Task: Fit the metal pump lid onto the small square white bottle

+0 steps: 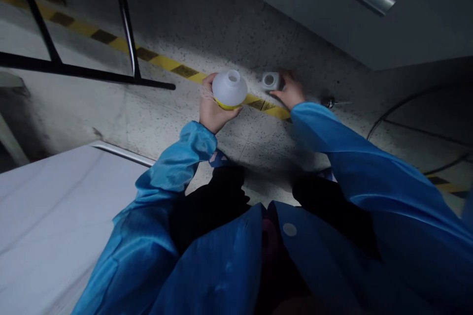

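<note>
My left hand [214, 110] is wrapped round a translucent white bottle [226, 92] with a yellow band lower down. The bottle's narrow neck is uncapped and points up at me. To its right, my right hand [291, 89] grips a small squarish grey bottle [271, 82] between thumb and fingers, its round mouth open upward. A short gap separates the two bottles. Just right of my right wrist, a small dark and shiny piece with a thin stem [329, 102] lies on the floor; its kind is hard to make out.
Yellow-and-black tape [158, 61] crosses the speckled floor beneath my hands. A black metal frame [92, 73] stands at upper left, a grey cabinet [318, 5] with a metal handle at upper right. Black cables [406, 98] loop at right. A white panel [55, 216] fills the lower left.
</note>
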`<state>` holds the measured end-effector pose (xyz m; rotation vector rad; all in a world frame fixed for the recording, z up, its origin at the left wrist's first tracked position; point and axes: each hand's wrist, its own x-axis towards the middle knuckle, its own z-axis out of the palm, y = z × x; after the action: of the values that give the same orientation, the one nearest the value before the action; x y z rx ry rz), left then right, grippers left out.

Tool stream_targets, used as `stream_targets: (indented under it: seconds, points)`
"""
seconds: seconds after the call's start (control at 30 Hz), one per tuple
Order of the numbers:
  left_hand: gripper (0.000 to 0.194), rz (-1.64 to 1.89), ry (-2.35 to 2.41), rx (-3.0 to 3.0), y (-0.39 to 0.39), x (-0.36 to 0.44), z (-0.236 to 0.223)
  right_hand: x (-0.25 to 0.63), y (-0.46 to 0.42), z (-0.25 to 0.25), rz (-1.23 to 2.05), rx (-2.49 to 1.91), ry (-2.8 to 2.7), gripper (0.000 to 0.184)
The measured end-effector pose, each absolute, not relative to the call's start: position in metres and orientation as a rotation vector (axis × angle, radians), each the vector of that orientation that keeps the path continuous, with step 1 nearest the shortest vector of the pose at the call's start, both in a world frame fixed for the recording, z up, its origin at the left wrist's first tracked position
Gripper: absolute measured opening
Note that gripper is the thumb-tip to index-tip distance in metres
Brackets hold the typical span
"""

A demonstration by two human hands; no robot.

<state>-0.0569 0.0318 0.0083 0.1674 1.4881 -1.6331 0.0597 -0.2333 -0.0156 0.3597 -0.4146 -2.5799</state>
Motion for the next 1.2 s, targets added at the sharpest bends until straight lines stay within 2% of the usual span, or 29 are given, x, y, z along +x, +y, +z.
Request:
stream_targets:
  seconds: [0.23,0.3,0.37,0.4,0.47,0.53,0.6,0.67,0.8,1.0,1.07,1.2]
  points:
    - [0.097,-1.587,1.598,0.244,0.022,-0.043,0.004,0.081,-0.245,-0.021,-2.465,0.341,-0.484,0.077]
    - [0.094,-1.552,1.622,0.261,0.021,-0.040,0.004,0.092,-0.245,-0.035,-2.383,0.377,-0.509,0.063]
    - [0.090,-1.522,1.626,0.251,0.020,-0.035,0.002,0.106,-0.239,-0.057,-2.314,0.432,-0.534,0.036]
    - [0.089,-1.503,1.631,0.245,0.019,-0.032,0.000,0.113,-0.233,-0.070,-2.292,0.455,-0.582,0.028]
    - [0.090,-1.457,1.644,0.231,0.017,-0.024,-0.006,0.128,-0.214,-0.103,-2.264,0.448,-0.826,0.032]
    - [0.090,-1.416,1.645,0.209,0.014,-0.015,-0.015,0.140,-0.188,-0.136,-2.130,0.365,-1.472,0.030]
    - [0.087,-1.399,1.626,0.174,0.011,-0.005,-0.025,0.149,-0.158,-0.165,-2.132,0.300,-1.644,0.034]
    - [0.084,-1.387,1.610,0.129,0.010,0.004,-0.036,0.156,-0.131,-0.187,-2.233,0.271,-1.719,0.037]
    - [0.082,-1.369,1.600,0.068,0.016,0.015,-0.054,0.162,-0.095,-0.210,-2.519,0.473,-1.619,0.030]
    - [0.082,-1.343,1.489,0.023,0.033,0.022,-0.079,0.166,-0.088,-0.223,-2.836,1.048,-0.864,0.034]
    - [0.082,-1.320,1.452,0.019,0.038,0.023,-0.089,0.168,-0.090,-0.228,-2.960,0.994,-0.718,0.037]
    - [0.079,-1.300,1.335,-0.018,0.046,0.026,-0.107,0.175,-0.090,-0.244,-3.204,0.556,-0.612,0.031]
